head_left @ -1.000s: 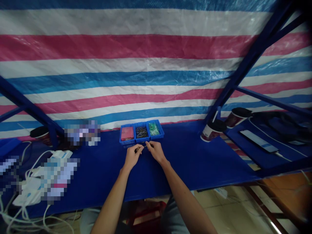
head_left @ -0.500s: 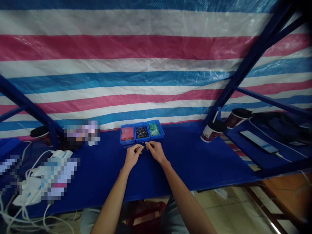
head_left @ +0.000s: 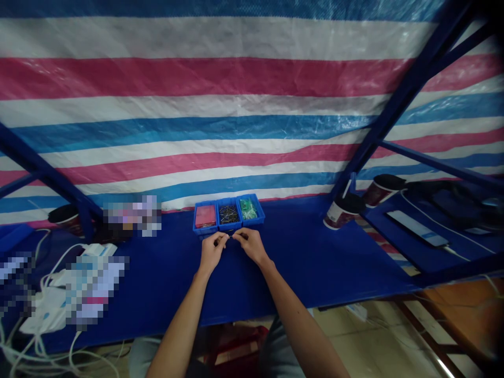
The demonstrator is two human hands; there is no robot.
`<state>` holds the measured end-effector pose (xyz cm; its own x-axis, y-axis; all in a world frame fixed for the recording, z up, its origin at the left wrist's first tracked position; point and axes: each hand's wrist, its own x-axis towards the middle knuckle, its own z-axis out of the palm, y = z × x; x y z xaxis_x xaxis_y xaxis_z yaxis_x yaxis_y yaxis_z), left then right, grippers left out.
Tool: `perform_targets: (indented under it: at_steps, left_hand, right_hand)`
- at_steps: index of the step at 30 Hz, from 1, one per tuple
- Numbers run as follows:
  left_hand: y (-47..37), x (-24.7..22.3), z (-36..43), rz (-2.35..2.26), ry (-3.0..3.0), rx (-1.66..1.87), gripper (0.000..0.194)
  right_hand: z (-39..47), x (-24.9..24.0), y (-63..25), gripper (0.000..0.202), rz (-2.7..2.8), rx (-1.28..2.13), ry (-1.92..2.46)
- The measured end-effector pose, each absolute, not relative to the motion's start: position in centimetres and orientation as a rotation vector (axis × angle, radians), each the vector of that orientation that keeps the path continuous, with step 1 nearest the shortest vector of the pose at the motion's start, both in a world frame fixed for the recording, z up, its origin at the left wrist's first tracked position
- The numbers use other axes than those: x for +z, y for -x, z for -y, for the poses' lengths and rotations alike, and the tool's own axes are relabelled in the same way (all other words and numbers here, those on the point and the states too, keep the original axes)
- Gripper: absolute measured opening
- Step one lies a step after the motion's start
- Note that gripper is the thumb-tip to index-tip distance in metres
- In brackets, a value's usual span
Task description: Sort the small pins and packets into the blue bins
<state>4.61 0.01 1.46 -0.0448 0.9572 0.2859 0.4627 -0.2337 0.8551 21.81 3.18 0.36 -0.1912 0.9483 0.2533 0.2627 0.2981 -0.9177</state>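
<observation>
Two hands [head_left: 211, 253] [head_left: 252, 245] pinch what seems a thin piece [head_left: 230, 237] above a blue tabletop [head_left: 315, 257], striped sheeting [head_left: 220, 77] behind.

Left forearm [head_left: 181, 317]: bare, angled from the near edge toward far right. Right forearm [head_left: 298, 310]: bare, angled toward far left. Left hand [head_left: 211, 253]: back upward, fingers curled, thumb and forefinger drawn into a pinch aimed right. Right hand [head_left: 251, 247]: back upward, fingers curled, pinched likewise, aimed left. Fingertips [head_left: 226, 238] facing, left to right, across a narrow gap.
</observation>
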Motion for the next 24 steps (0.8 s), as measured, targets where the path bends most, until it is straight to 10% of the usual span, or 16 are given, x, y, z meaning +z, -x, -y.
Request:
perform_targets:
  at_steps: [24]
  left_hand:
    - [-4.5, 0.1, -0.7, -2.044, -1.675, 1.117, 0.028]
  right_hand:
    - [-4.6, 5.1, -21.4, 0.028, 1.48, 0.396, 1.13]
